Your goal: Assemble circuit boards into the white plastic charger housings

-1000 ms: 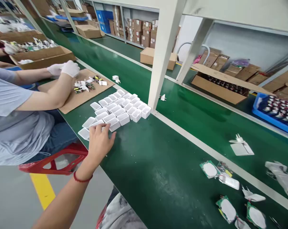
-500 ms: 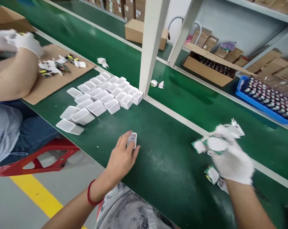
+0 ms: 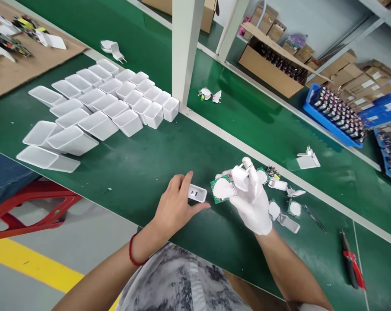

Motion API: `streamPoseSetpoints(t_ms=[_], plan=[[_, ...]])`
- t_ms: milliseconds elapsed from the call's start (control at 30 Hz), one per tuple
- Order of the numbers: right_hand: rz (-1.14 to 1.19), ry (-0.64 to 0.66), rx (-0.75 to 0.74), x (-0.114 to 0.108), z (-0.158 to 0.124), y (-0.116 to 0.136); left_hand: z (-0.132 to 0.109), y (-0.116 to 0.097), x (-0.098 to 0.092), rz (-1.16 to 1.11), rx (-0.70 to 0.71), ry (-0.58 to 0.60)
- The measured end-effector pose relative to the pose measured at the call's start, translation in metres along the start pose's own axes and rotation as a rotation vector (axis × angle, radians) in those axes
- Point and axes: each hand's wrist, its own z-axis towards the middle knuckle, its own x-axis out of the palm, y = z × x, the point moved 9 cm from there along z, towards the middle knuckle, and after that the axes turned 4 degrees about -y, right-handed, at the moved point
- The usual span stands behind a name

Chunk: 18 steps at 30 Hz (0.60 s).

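My left hand (image 3: 174, 205), bare with a red bracelet at the wrist, has its fingers and thumb around one end of a white charger case (image 3: 201, 194). The case's open side faces up, showing port slots in its bottom. Just right of it, my white-gloved right hand (image 3: 255, 207) grips a charger plug assembly: a white plug piece (image 3: 240, 178) with metal pins, joined to a green circuit board (image 3: 223, 189) with a round white pad. More circuit boards (image 3: 294, 208) with white plug pieces lie on the green table beyond my right hand.
Many open white cases (image 3: 98, 123) stand in rows at left. A white post (image 3: 185, 52) rises behind them. Red-handled pliers (image 3: 352, 261) and tweezers (image 3: 315, 218) lie at right. A blue tray (image 3: 331, 125) of parts and cardboard boxes (image 3: 269, 65) are at the back.
My right hand has moved left with the plug assembly, close to my left hand. The case in my left hand has shifted right and turned. My view has swung; the co-worker's hands are out of sight.
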Motion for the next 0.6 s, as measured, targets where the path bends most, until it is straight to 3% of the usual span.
streamPoseSetpoints(t_ms=[67, 133, 233, 300, 433, 500, 600], plan=[[-0.023, -0.029, -0.007, -0.007, 0.000, -0.001, -0.008, -0.003, 0.007, -0.036, -0.016, 0.124], [-0.020, -0.057, -0.002, -0.015, -0.001, -0.002, -0.021, -0.003, 0.013, -0.154, -0.046, 0.322], [-0.009, -0.080, 0.009, -0.024, -0.006, -0.003, -0.036, 0.007, 0.014, -0.222, -0.137, 0.533], [-0.024, -0.074, 0.004, -0.024, -0.012, -0.001, -0.033, 0.006, 0.009, -0.164, -0.082, 0.520], [-0.097, -0.006, -0.025, -0.013, -0.027, 0.005, -0.021, -0.023, 0.012, -0.193, 0.216, 0.400], [-0.137, 0.028, -0.060, -0.007, -0.033, 0.011, -0.017, -0.031, 0.018, -0.286, 0.244, 0.382], [-0.267, 0.043, -0.121, -0.004, -0.039, 0.022, -0.010, -0.034, 0.020, -0.422, 0.175, 0.339]])
